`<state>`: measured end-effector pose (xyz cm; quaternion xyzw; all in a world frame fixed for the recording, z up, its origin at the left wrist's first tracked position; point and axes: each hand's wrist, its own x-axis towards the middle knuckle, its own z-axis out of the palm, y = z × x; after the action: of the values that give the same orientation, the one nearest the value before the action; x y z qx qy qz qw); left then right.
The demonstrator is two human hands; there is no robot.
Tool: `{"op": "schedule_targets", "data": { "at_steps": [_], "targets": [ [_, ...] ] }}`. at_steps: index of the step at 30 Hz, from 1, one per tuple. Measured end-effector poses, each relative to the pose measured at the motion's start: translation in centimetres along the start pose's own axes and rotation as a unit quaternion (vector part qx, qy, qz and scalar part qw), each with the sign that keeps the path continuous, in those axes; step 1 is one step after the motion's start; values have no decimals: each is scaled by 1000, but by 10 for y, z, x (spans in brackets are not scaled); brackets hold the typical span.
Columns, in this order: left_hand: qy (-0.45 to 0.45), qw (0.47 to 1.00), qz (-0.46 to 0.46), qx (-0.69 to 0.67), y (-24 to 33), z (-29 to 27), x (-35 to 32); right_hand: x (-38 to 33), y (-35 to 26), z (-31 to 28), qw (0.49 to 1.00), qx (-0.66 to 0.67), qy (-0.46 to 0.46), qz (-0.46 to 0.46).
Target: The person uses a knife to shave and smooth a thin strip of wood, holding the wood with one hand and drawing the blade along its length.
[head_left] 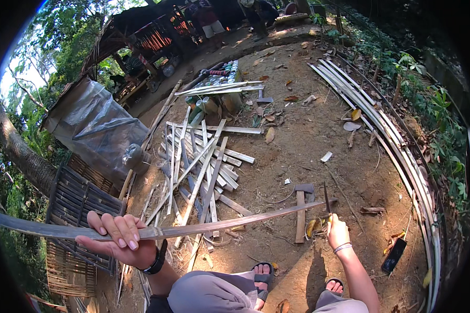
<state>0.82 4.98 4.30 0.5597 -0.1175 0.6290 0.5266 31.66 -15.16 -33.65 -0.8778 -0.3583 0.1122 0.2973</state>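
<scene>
A long split bamboo strip runs across the view from the far left to a point right of centre. My left hand is closed round it near its left part, fingers over the top and thumb beneath. In my right hand is a knife, its narrow dark blade pointing up and away from me. The blade stands close to the strip's right end; I cannot tell whether they touch. Just left of the knife, a hatchet with a wooden handle lies on the dirt.
A pile of split bamboo pieces lies ahead to the left. Long pale strips curve along the right side, with a black phone near them. A slatted bamboo rack stands left. People are at the back by a shelter.
</scene>
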Motion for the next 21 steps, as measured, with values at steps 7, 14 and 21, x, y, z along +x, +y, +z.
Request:
{"op": "schedule_targets", "data": {
  "at_steps": [7,14,21],
  "targets": [
    [-18,999,-34,-19,19,-21,-13,-6,-3,9,997,-15,-72,10],
    [-32,996,-51,-65,-1,-48,4,1,59,21,989,-44,-93,109],
    [-47,996,-67,-46,1,-72,9,21,25,22,995,-33,-69,65]
  ]
}}
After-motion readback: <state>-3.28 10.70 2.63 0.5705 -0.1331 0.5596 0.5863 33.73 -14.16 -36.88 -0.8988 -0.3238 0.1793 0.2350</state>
